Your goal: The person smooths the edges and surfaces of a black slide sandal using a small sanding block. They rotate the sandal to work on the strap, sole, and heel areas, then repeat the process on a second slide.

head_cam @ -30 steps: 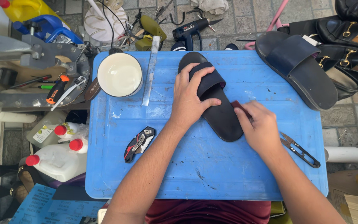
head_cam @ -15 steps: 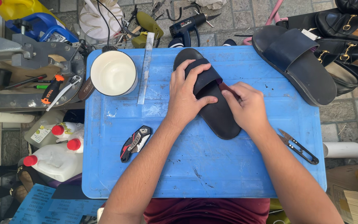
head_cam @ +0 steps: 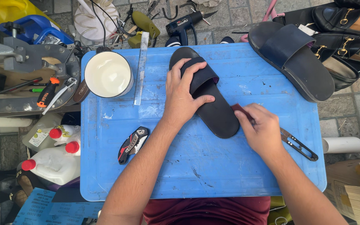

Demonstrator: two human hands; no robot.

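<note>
In the head view a black slide sandal [head_cam: 213,108] lies flat near the middle of the blue counter [head_cam: 196,175], the left hand [head_cam: 183,98] spread over its strap and pressing it down, the right hand [head_cam: 260,127] at its right edge, fingers pinched shut on a small reddish piece [head_cam: 239,109]. The sandal looks light, its sole flexible and matte, not slippery, best held across the strap or along the sole edge

Sandal [head_cam: 213,110] lying at the centre of the worktop [head_cam: 188,175], left hand [head_cam: 184,98] pressing on its strap, right hand [head_cam: 263,129] touching its right edge. Tub [head_cam: 108,75] and ruler [head_cam: 141,68] sitting to the left — folding knife [head_cam: 133,144] nearer the person. Snips [head_cam: 298,144] lying right; second sandal [head_cam: 292,58] overhanging the far right corner.
</note>
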